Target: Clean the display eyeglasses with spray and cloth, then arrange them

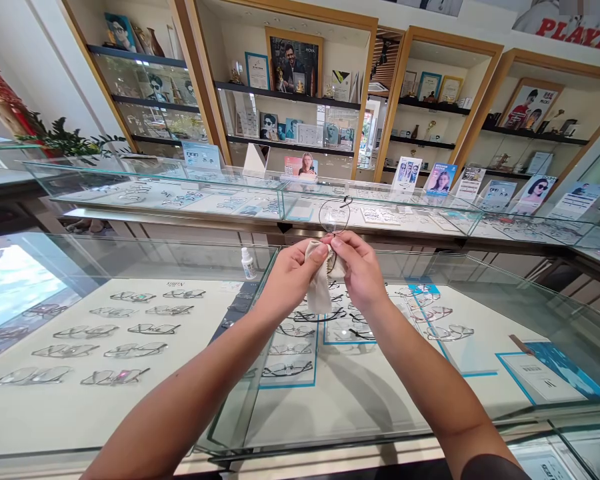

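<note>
In front of me, above the glass counter, both hands meet around a pair of eyeglasses (349,212) with a thin dark frame. One round rim sticks up past my fingertips. My left hand (291,272) is closed, pinching a pale cleaning cloth (320,293) against the glasses. The cloth hangs down between the hands. My right hand (364,270) is closed too, its thumb and fingers gripping the frame. The part of the glasses inside the cloth and fingers is hidden.
A white spray bottle (248,264) stands on the glass counter (325,437) left of my hands. Rows of eyeglasses (135,349) lie under the glass. Beyond runs a second display case (180,217) with upright cards, backed by wooden shelves (290,85).
</note>
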Available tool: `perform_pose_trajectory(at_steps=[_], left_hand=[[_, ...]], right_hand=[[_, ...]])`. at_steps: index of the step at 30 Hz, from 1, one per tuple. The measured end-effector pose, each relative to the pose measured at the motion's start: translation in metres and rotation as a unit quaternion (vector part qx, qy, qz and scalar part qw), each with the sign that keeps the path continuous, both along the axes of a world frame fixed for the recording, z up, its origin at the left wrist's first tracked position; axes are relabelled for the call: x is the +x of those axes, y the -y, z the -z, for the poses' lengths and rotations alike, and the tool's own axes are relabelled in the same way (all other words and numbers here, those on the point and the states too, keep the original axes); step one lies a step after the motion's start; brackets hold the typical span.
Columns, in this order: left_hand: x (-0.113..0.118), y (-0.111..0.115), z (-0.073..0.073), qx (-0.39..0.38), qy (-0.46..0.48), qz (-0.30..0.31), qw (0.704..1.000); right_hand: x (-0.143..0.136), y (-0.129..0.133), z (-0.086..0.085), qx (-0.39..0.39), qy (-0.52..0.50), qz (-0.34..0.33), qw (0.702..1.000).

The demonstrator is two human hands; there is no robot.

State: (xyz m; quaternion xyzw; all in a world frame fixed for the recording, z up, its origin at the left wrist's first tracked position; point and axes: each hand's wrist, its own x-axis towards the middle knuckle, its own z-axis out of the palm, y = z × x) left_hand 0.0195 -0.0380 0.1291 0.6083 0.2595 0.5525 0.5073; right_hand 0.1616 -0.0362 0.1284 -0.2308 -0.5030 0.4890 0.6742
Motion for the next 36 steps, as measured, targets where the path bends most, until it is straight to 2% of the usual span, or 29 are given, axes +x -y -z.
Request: perform_pose_trajectory(at_steps=[5, 7, 10, 16, 20, 24, 28, 36], left_hand=[[-0.007, -0.001, -0.007, -0.017, -0.029, 0.061, 0.998], [-0.008, 0.0, -0.009, -0.016, -0.038, 0.066, 0.997], [-0.005, 0.002, -0.008, -0.007, -0.037, 0.041, 0.998], [0.003, 0.008, -0.004, 0.022, 0.023, -0.006, 0.999], [0.003, 0.011, -0.003, 0.034, 0.035, -0.038, 0.998], [-0.002, 0.015, 0.0, 0.013, 0.023, -0.036, 0.999], [-0.016, 0.026, 0.008, -0.044, 0.006, -0.022, 0.999], [-0.072, 0.042, 0.037, -0.147, 0.061, -0.111, 0.981]], right_hand=[[0.007, -0.006, -0.001, -0.013, -0.015, 0.015, 1.0], [0.009, -0.007, -0.001, -0.015, -0.008, 0.022, 1.0], [0.008, -0.005, -0.001, -0.007, 0.005, 0.028, 1.0], [-0.002, 0.007, -0.001, 0.017, 0.053, 0.03, 0.998], [-0.004, 0.012, -0.005, 0.038, 0.044, 0.033, 0.998], [-0.003, 0.014, -0.004, 0.056, 0.03, 0.041, 0.997], [0.003, 0.02, 0.003, 0.02, -0.011, 0.044, 0.999], [0.025, 0.026, 0.025, 0.0, -0.078, 0.032, 0.996]])
